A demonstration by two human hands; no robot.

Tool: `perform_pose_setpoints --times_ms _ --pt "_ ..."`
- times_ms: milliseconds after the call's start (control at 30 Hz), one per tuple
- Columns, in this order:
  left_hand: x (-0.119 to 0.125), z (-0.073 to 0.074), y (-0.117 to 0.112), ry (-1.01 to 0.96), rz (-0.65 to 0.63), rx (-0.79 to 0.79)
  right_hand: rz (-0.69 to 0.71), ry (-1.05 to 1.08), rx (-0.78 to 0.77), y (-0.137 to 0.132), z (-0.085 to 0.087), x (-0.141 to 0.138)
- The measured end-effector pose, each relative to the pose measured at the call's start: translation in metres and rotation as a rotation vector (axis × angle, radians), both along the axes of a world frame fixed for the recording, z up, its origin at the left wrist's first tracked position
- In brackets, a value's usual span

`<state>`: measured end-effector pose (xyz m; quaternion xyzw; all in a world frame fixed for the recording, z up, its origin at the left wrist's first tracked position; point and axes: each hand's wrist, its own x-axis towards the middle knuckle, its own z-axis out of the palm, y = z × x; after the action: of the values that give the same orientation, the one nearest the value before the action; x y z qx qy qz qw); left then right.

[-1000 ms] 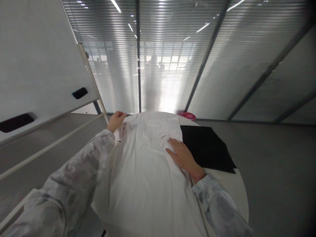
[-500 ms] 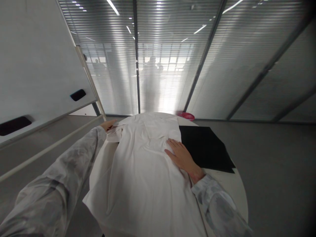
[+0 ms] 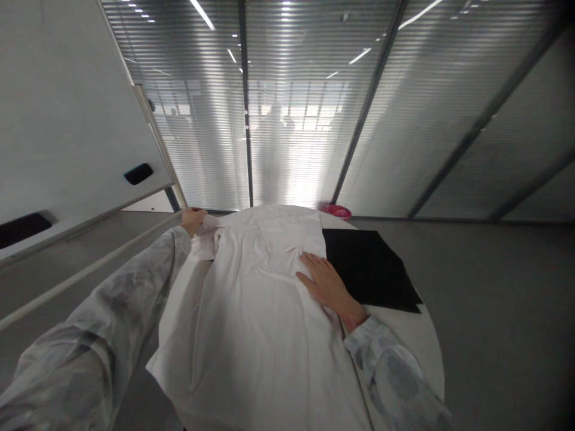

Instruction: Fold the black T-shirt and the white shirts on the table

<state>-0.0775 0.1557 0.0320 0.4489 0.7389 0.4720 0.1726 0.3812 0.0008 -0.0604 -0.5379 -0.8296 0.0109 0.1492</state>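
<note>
A white shirt [image 3: 256, 299] lies spread lengthwise over a round white table [image 3: 422, 341]. My right hand [image 3: 326, 284] rests flat on the shirt's right side, fingers stretched out, just left of a black cloth. My left hand [image 3: 192, 219] is at the far left of the table, fingers closed on the shirt's sleeve [image 3: 204, 242], which is pulled out sideways. Both my arms wear pale mottled sleeves.
A black cloth [image 3: 366, 269] lies flat on the table's right half. A pink basket [image 3: 338, 211] shows beyond the far edge. A whiteboard on a stand [image 3: 67, 137] leans close at the left. Glass walls with blinds stand behind; grey floor surrounds the table.
My left hand has moved leftward and outward from the shirt's shoulder, drawing the sleeve out to the side. My right hand has stayed flat on the shirt.
</note>
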Motion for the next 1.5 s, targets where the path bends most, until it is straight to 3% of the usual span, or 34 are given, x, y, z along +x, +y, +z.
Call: perform_pose_setpoints --times_ms 100,167,233,300,400,467,533,700,867,1033,1167,1333,1500 --pt "0.018 0.012 0.016 0.027 0.030 0.048 -0.004 -0.003 -0.005 0.001 -0.001 0.000" --pt "0.043 0.021 0.025 0.084 -0.009 0.153 -0.004 0.001 -0.010 0.002 -0.002 0.001" --pt "0.078 0.027 0.030 0.224 -0.182 0.343 0.003 0.005 -0.013 0.003 -0.004 0.002" --pt "0.120 0.028 0.026 0.325 -0.409 0.424 0.007 0.007 -0.010 0.004 -0.006 0.003" --pt "0.180 0.018 0.006 0.524 -0.809 0.311 0.005 0.005 0.003 0.003 -0.008 0.004" --pt "0.207 0.006 -0.013 0.575 -0.916 0.252 0.005 0.004 0.008 0.002 -0.007 0.004" --pt "0.219 -0.005 -0.030 0.621 -0.957 0.193 0.006 0.003 0.005 0.001 -0.006 0.003" --pt "0.199 -0.016 -0.054 0.751 -0.968 0.048 0.004 0.005 -0.014 -0.002 -0.001 -0.001" --pt "0.157 -0.017 -0.064 1.090 -0.881 -0.096 -0.010 0.124 -0.062 0.010 0.008 0.002" --pt "0.135 -0.023 -0.078 1.126 -0.670 -0.126 -0.099 0.301 -0.240 0.072 0.034 0.004" --pt "0.132 -0.024 -0.090 1.063 -0.558 -0.132 -0.290 0.161 -0.166 0.127 0.049 -0.004" --pt "0.119 -0.025 -0.108 0.991 -0.486 -0.237 -0.440 -0.006 -0.110 0.160 0.042 -0.023" --pt "0.097 -0.028 -0.127 0.945 -0.517 -0.355 -0.451 0.113 -0.053 0.177 0.025 -0.031"
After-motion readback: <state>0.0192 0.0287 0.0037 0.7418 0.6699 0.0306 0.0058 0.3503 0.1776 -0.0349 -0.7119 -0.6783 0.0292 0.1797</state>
